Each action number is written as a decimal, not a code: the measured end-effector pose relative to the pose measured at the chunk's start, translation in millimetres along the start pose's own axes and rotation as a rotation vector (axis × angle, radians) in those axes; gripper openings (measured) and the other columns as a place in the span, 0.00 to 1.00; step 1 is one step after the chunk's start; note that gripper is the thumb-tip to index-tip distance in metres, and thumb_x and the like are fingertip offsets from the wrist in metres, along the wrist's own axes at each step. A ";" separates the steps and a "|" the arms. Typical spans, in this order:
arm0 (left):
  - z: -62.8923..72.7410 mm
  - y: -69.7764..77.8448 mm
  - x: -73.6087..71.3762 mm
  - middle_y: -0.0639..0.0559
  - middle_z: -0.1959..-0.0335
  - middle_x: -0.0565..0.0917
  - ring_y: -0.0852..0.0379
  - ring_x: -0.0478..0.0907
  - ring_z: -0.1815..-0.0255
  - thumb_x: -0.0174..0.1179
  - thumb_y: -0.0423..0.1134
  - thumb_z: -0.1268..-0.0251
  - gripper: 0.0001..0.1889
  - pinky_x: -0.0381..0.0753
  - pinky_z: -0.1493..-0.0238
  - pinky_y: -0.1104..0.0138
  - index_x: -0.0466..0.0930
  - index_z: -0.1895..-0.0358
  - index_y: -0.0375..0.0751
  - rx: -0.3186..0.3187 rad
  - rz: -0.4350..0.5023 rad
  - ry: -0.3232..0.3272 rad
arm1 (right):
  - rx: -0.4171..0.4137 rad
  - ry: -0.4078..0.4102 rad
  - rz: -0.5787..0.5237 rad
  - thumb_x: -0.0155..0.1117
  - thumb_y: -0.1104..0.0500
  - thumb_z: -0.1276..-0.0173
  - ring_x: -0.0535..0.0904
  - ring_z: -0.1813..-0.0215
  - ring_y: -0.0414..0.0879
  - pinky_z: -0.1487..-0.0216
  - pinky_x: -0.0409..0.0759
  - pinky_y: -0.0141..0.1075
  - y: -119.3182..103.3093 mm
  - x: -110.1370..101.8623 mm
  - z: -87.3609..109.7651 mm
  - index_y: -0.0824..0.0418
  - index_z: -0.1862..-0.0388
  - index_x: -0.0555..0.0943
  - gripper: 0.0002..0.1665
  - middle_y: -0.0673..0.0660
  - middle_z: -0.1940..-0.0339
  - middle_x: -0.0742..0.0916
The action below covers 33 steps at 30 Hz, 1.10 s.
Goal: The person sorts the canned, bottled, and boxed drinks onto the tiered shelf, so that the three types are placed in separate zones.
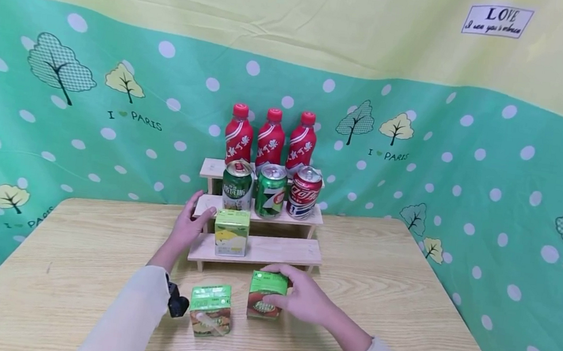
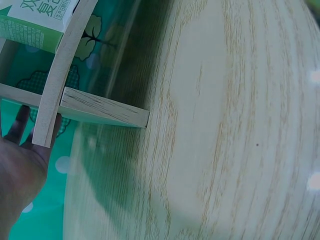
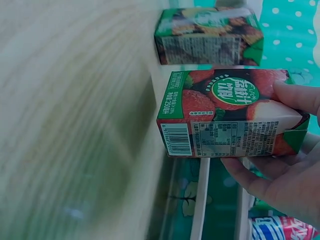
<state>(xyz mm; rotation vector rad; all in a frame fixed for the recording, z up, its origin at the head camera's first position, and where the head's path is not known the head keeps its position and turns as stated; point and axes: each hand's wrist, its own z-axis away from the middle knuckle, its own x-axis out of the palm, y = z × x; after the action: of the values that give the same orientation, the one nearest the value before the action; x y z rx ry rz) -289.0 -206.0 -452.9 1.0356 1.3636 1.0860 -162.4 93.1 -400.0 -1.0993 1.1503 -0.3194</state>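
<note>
My right hand [image 1: 301, 296] grips a green-topped strawberry juice carton [image 3: 215, 110], thumb on one side and fingers on the other. It is in front of the shelf's lowest tier; whether its base touches the table is unclear. A similar green-and-brown juice carton [image 1: 211, 312] stands on the table to its left, a straw on its front. My left hand [image 1: 189, 226] is at the left end of the three-tier wooden shelf [image 1: 283, 251], fingers extended and spread beside the planks. Close to that hand, a yellow-green juice carton [image 1: 231, 233] stands on the lowest tier.
Three red bottles [image 1: 271, 142] line the top tier. On the middle tier are a dark green can [image 1: 237, 185], a bright green can [image 1: 271, 191] and a red can [image 1: 304, 194]. A patterned curtain [image 1: 294, 67] hangs behind the wooden table [image 1: 379, 279].
</note>
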 end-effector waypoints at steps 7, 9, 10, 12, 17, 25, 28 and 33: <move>-1.0 -1.4 -0.4 0.39 0.26 0.53 0.41 0.62 0.32 0.55 0.60 0.38 0.42 0.63 0.31 0.52 0.41 0.25 0.61 -0.010 -0.003 0.004 | 0.018 0.034 -0.005 0.69 0.53 0.42 0.78 0.55 0.43 0.56 0.78 0.34 -1.4 -14.5 -7.0 0.50 0.43 0.75 0.27 0.52 0.53 0.82; -0.9 -1.4 -0.4 0.39 0.26 0.54 0.41 0.62 0.32 0.55 0.61 0.39 0.43 0.63 0.31 0.52 0.41 0.25 0.61 -0.012 -0.003 0.002 | 0.023 0.047 -0.015 0.70 0.53 0.42 0.78 0.54 0.44 0.55 0.79 0.35 -0.8 -17.6 -9.2 0.49 0.44 0.76 0.26 0.52 0.51 0.82; -0.8 -1.4 -0.3 0.39 0.26 0.54 0.41 0.62 0.32 0.55 0.61 0.39 0.43 0.63 0.31 0.52 0.40 0.25 0.61 -0.011 -0.003 0.001 | 0.028 0.053 -0.020 0.70 0.53 0.43 0.77 0.53 0.44 0.54 0.78 0.35 -0.1 -18.5 -10.1 0.48 0.45 0.76 0.26 0.52 0.51 0.82; -0.2 -1.0 -0.2 0.39 0.27 0.54 0.41 0.62 0.32 0.55 0.61 0.39 0.43 0.63 0.31 0.52 0.40 0.25 0.61 -0.013 -0.004 0.001 | 0.033 0.066 -0.027 0.71 0.53 0.43 0.77 0.52 0.45 0.54 0.78 0.36 1.1 -19.7 -11.5 0.49 0.45 0.76 0.26 0.52 0.50 0.82; 0.6 -0.3 -0.2 0.38 0.27 0.54 0.41 0.63 0.33 0.54 0.61 0.39 0.43 0.64 0.31 0.51 0.40 0.25 0.61 -0.011 -0.008 -0.003 | 0.039 0.082 -0.037 0.71 0.54 0.44 0.77 0.52 0.45 0.54 0.78 0.36 3.3 -20.5 -12.4 0.51 0.46 0.77 0.26 0.54 0.49 0.82; -0.9 -2.0 -0.3 0.37 0.26 0.53 0.40 0.63 0.33 0.53 0.60 0.37 0.42 0.64 0.32 0.50 0.40 0.25 0.60 -0.005 -0.004 -0.003 | 0.042 0.102 -0.035 0.71 0.57 0.44 0.77 0.53 0.46 0.54 0.78 0.37 3.7 -27.6 -15.3 0.52 0.44 0.77 0.26 0.54 0.48 0.81; -0.2 -0.9 0.4 0.37 0.26 0.53 0.40 0.64 0.34 0.54 0.60 0.37 0.42 0.65 0.32 0.51 0.40 0.25 0.61 -0.011 -0.005 -0.002 | 0.050 0.115 -0.029 0.70 0.59 0.44 0.77 0.53 0.46 0.53 0.78 0.38 3.1 -31.3 -16.9 0.51 0.44 0.77 0.26 0.54 0.48 0.81; 1.8 2.4 0.9 0.38 0.27 0.54 0.41 0.64 0.34 0.54 0.57 0.35 0.41 0.64 0.32 0.51 0.40 0.25 0.62 -0.016 0.020 -0.003 | 0.056 0.138 -0.003 0.71 0.58 0.44 0.77 0.51 0.46 0.52 0.78 0.38 2.9 -35.9 -21.9 0.51 0.43 0.77 0.27 0.53 0.47 0.80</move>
<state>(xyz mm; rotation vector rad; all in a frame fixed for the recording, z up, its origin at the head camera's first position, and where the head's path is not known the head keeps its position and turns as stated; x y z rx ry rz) -287.3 -204.5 -450.7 1.0401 1.3427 1.1082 -197.3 108.0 -381.8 -1.0425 1.2541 -0.4331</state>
